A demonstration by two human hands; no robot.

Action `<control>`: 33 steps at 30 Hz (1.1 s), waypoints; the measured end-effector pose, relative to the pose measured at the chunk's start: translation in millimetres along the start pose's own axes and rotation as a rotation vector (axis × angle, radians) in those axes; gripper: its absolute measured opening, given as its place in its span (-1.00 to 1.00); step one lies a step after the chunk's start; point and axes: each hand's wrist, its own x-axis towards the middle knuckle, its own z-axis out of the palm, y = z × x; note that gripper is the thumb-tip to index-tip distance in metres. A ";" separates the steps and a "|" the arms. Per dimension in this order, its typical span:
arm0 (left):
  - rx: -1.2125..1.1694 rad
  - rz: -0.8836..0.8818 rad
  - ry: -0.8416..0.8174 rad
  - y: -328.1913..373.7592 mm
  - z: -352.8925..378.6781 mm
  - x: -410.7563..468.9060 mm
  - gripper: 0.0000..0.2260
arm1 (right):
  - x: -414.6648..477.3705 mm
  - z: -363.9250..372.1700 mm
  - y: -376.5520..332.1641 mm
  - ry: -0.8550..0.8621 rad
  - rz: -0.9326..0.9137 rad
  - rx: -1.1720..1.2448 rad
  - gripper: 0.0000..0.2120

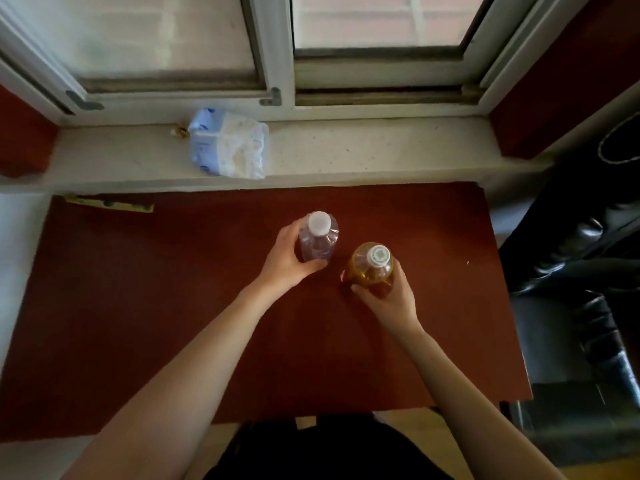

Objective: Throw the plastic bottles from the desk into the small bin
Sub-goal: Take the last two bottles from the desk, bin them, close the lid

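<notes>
Two plastic bottles stand upright in the middle of the dark red desk [173,306]. The clear bottle [320,242] has a white cap, and my left hand [287,261] is wrapped around its left side and base. The amber bottle [369,270], also white-capped, stands just to its right, with my right hand [389,294] closed around its near side. The two bottles are a little apart. No bin is in view.
A crumpled blue and white plastic bag [230,147] lies on the pale windowsill [381,150] behind the desk. A black chair [581,289] stands at the right of the desk. A yellow strip [110,204] sits at the desk's far left corner.
</notes>
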 end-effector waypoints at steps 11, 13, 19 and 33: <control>-0.100 0.090 -0.024 26.3 -40.2 -30.7 -0.56 | -35.4 5.1 -30.2 0.143 0.017 0.256 -0.45; -0.113 0.090 -0.033 28.6 -55.6 -45.1 -0.57 | -50.9 3.7 -38.6 0.154 -0.001 0.302 -0.43; -0.247 0.071 -0.149 18.5 -89.2 -99.5 -0.59 | -119.4 17.6 -51.5 0.244 0.005 0.398 -0.34; -0.045 0.107 -0.569 -30.0 -49.9 -174.3 -0.71 | -310.8 67.5 4.7 0.672 0.249 0.545 -0.45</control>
